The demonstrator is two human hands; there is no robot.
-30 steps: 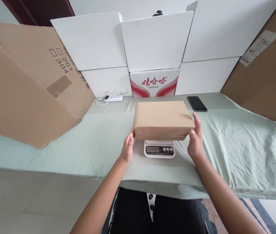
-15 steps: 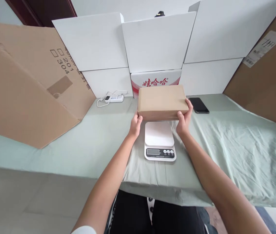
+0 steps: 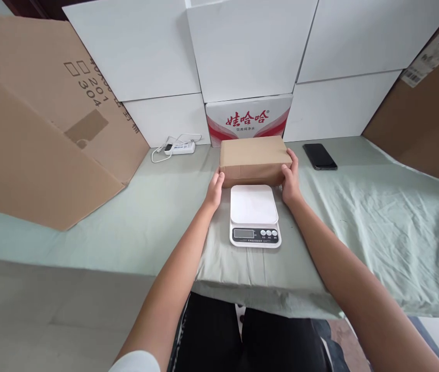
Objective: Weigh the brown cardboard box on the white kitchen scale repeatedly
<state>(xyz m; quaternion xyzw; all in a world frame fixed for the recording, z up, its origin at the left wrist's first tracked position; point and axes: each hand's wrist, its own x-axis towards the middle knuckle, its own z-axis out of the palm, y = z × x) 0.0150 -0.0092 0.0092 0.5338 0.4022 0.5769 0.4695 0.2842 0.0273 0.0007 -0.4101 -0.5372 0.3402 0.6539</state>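
Observation:
A small brown cardboard box point(image 3: 255, 152) is just behind the white kitchen scale point(image 3: 253, 205), low at the table's back. My left hand point(image 3: 215, 190) grips the box's left end, thumb on the near side. On the right end, my right hand point(image 3: 291, 178) holds it with fingers around the corner and thumb in front. Nothing lies on the scale's white plate, and its display looks blank. Whether the box's underside touches the cloth cannot be made out.
Behind the box stands a white carton with red print point(image 3: 248, 120), under stacked white boxes point(image 3: 250, 51). A black phone point(image 3: 320, 156) lies right, a white power strip with cable point(image 3: 179, 149) left. Large brown cartons point(image 3: 41, 129) flank the green-covered table point(image 3: 157, 222).
Both hands have lowered the box behind the scale, and more of the red-printed carton shows above it. The view has tilted down slightly.

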